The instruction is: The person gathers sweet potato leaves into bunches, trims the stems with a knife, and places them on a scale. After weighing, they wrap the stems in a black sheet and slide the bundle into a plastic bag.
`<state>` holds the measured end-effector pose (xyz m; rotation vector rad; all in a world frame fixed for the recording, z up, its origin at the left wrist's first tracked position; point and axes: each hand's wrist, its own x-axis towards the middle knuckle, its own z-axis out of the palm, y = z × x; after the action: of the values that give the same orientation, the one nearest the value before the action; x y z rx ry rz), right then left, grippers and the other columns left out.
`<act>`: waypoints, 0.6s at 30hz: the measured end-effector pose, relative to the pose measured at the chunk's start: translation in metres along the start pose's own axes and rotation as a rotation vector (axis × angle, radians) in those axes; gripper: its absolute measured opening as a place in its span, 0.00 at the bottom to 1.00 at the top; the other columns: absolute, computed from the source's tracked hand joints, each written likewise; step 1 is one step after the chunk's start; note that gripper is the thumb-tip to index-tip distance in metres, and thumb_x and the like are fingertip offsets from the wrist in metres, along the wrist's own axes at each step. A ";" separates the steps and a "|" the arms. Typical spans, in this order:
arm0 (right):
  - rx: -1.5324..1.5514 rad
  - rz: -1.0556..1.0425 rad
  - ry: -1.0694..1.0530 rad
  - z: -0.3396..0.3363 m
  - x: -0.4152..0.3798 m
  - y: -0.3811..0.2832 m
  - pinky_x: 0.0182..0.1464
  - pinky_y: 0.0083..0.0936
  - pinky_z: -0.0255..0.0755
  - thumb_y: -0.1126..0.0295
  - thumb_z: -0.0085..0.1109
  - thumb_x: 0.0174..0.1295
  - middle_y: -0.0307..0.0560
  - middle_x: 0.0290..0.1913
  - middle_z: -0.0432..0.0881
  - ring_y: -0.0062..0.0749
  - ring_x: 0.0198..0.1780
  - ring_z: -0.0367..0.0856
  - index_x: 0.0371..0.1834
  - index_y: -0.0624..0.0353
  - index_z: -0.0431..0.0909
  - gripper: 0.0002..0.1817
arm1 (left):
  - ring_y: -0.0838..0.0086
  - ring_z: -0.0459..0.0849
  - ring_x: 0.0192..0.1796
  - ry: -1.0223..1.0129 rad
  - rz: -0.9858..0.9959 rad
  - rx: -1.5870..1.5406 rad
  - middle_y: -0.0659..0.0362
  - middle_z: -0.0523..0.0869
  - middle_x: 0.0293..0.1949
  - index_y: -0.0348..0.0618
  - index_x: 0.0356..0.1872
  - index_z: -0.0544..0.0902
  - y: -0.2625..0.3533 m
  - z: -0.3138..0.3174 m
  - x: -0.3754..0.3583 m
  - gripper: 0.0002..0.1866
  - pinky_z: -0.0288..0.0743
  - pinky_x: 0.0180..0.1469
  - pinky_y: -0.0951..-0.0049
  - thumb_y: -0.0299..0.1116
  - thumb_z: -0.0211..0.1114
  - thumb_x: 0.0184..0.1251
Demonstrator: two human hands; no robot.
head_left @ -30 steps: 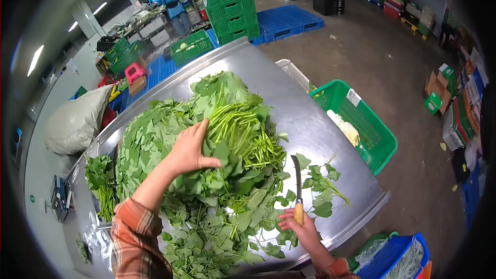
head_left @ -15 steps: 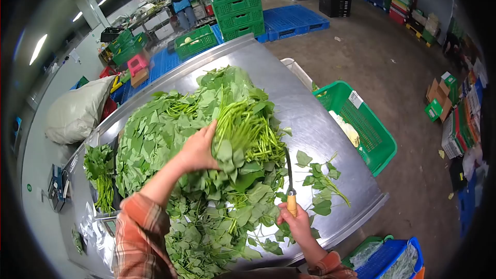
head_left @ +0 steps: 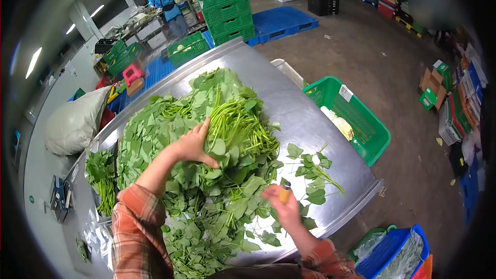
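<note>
A big heap of leafy greens (head_left: 155, 134) covers the middle of the steel table (head_left: 258, 77), with a thick bundle of green stems (head_left: 243, 124) lying on its right side. My left hand (head_left: 194, 147) rests against the leaves beside the stems, thumb and fingers spread. At the heap's lower right, my right hand (head_left: 285, 209) is closed around the wooden handle of a sickle (head_left: 284, 192). Its curved blade barely shows now and motion blurs the hand. A few loose leafy sprigs (head_left: 316, 173) lie to the right of the sickle.
Beyond the table's right edge stands a green crate (head_left: 374, 134) with pale vegetables inside. A tied bunch of greens (head_left: 106, 186) sits at the left. Stacked green crates (head_left: 225, 13) and blue pallets (head_left: 284, 23) are behind the table. Two people in blue work far back.
My right hand has turned the sickle, so its blade, plain to see before, hardly shows. My left hand has opened wider on the leaves. The whole view has shifted slightly.
</note>
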<state>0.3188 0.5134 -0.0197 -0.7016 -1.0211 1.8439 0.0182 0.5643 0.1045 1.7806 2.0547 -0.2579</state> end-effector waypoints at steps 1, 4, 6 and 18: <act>0.006 -0.058 -0.139 0.016 0.017 0.000 0.44 0.22 0.73 0.70 0.57 0.61 0.44 0.44 0.75 0.25 0.39 0.77 0.46 0.64 0.69 0.14 | 0.48 0.54 0.70 -0.082 0.084 -0.135 0.36 0.50 0.69 0.37 0.70 0.37 -0.013 -0.012 0.004 0.74 0.52 0.69 0.56 0.67 0.74 0.28; -0.363 0.049 -0.157 0.046 0.060 0.035 0.41 0.20 0.70 0.65 0.61 0.60 0.42 0.37 0.79 0.23 0.38 0.76 0.48 0.63 0.72 0.17 | 0.50 0.61 0.68 -0.070 -0.114 -0.523 0.35 0.61 0.64 0.33 0.69 0.50 -0.019 -0.060 0.020 0.64 0.56 0.68 0.57 0.63 0.74 0.35; -0.296 -0.129 0.005 0.065 0.077 0.051 0.35 0.13 0.66 0.67 0.60 0.60 0.39 0.34 0.77 0.17 0.35 0.73 0.49 0.65 0.71 0.18 | 0.52 0.68 0.63 0.272 -0.049 -0.223 0.36 0.68 0.60 0.29 0.65 0.58 -0.015 -0.036 0.032 0.59 0.62 0.65 0.60 0.63 0.73 0.36; 0.050 0.193 -0.075 0.053 0.044 0.025 0.33 0.17 0.65 0.74 0.59 0.51 0.37 0.33 0.70 0.18 0.32 0.69 0.61 0.65 0.61 0.31 | 0.50 0.70 0.54 0.543 0.240 0.096 0.43 0.71 0.52 0.28 0.61 0.60 0.063 0.040 -0.072 0.56 0.62 0.60 0.56 0.49 0.78 0.29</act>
<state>0.2466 0.5273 -0.0176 -0.7268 -0.9798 2.0691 0.0948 0.4943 0.1062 2.3288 2.1607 0.2288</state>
